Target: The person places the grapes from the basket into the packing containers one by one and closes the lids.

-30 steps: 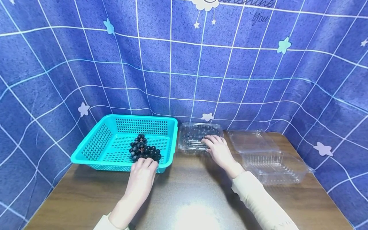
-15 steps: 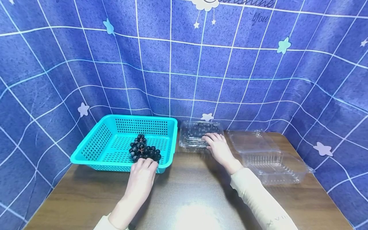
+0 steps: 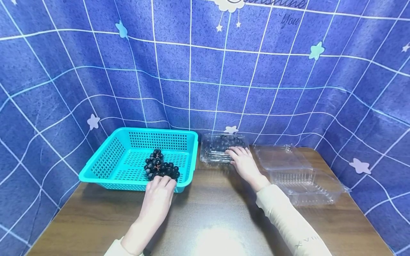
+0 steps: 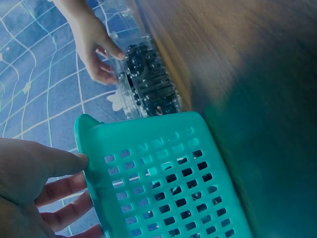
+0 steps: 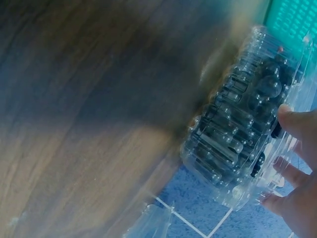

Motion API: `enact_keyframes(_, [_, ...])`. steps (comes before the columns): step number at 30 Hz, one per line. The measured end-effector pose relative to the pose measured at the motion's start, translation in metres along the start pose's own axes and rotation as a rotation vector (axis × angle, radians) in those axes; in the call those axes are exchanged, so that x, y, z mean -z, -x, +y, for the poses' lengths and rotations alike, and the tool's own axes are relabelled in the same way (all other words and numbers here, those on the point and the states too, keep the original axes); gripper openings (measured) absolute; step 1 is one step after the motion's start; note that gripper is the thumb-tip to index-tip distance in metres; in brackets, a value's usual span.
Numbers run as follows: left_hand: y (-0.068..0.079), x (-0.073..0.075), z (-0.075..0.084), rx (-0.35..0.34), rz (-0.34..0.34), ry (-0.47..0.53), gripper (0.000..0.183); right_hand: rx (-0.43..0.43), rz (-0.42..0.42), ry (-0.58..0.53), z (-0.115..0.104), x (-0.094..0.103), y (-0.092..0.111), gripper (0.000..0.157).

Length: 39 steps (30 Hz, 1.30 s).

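A turquoise plastic basket (image 3: 121, 185) stands at the left with bunches of dark grapes (image 3: 157, 163) in it. My left hand (image 3: 157, 199) holds its front rim; in the left wrist view the thumb lies against the rim and the other fingers reach behind it. Right of the basket sits a closed clear plastic clamshell box (image 3: 211, 156) with dark grapes inside. My right hand (image 3: 245, 165) rests on the right part of that box, fingers spread over the lid. In the right wrist view the thumb touches the box (image 5: 228, 119).
A second clear clamshell box (image 3: 310, 193) lies at the right, its lid (image 3: 278, 158) folded back against the curtain side. Behind everything hangs a blue checked curtain (image 3: 205, 99). The wooden table (image 3: 211, 206) extends toward me.
The grape-filled box has slid a little away from me toward the curtain, with my right hand moving along on it. My left hand and the basket have stayed put.
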<state>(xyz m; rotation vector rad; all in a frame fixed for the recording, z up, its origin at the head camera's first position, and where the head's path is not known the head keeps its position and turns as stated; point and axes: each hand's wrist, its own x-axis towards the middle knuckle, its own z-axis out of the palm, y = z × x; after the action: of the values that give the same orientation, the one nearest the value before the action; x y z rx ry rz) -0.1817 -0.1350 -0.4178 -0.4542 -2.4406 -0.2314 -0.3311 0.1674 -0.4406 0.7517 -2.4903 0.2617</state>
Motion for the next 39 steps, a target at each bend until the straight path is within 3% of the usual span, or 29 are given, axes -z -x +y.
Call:
enact_keyframes(13, [0.000, -0.001, 0.001, 0.010, 0.002, -0.002, 0.009, 0.001, -0.017, 0.054, -0.004, 0.005, 0.004, 0.060])
enact_keyframes(20, [-0.001, 0.001, 0.001, 0.010, -0.007, -0.007, 0.011, -0.030, -0.057, 0.029, -0.009, 0.014, 0.000, 0.060])
enact_keyframes(28, [-0.001, 0.002, 0.002, 0.016, -0.014, -0.015, 0.013, -0.081, -0.082, -0.011, -0.024, 0.043, -0.003, 0.056])
enact_keyframes(39, [-0.001, 0.001, 0.002, 0.012, -0.014, -0.016, 0.015, -0.084, -0.059, 0.040, -0.028, 0.083, -0.006, 0.046])
